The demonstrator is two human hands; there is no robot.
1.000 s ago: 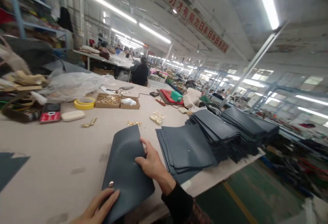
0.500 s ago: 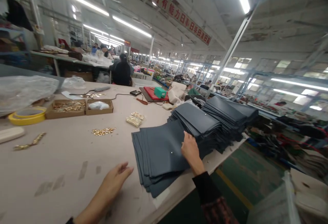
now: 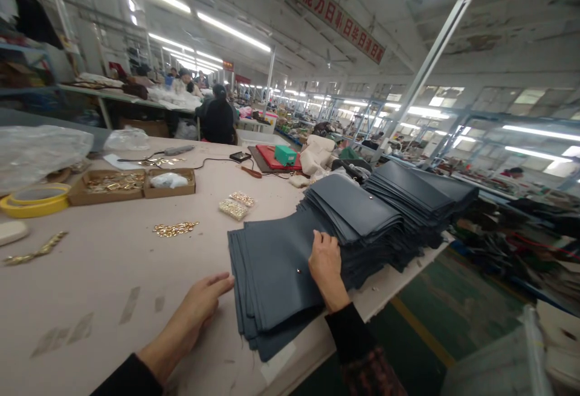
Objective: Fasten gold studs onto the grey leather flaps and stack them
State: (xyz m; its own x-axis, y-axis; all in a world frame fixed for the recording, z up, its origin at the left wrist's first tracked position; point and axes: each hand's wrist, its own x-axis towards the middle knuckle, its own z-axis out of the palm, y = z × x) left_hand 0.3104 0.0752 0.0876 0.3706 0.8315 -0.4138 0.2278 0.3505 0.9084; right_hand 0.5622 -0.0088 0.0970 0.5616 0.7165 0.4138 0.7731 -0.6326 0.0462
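A stack of dark blue-grey leather-like panels lies fanned at the table's front edge, a small metal stud on the top one. My right hand rests on the top panel, right of the stud, with bent fingers pressed down and no edge visibly gripped. My left hand is open beside the stack's left edge, its fingers stretched out and the tips close to the panels. Whether they touch is unclear. Thicker piles of similar panels adjoin on the right.
Gold-coloured hardware lies loose, with small bags of metal parts nearby. Further left are cardboard trays and yellow tape rolls. A green box sits on a red item behind. A person sits at the back.
My left hand has come closer to the stack's left edge, with its fingers straighter. My right hand stays on the top panel, slightly nearer the stud. The view has shifted a little.
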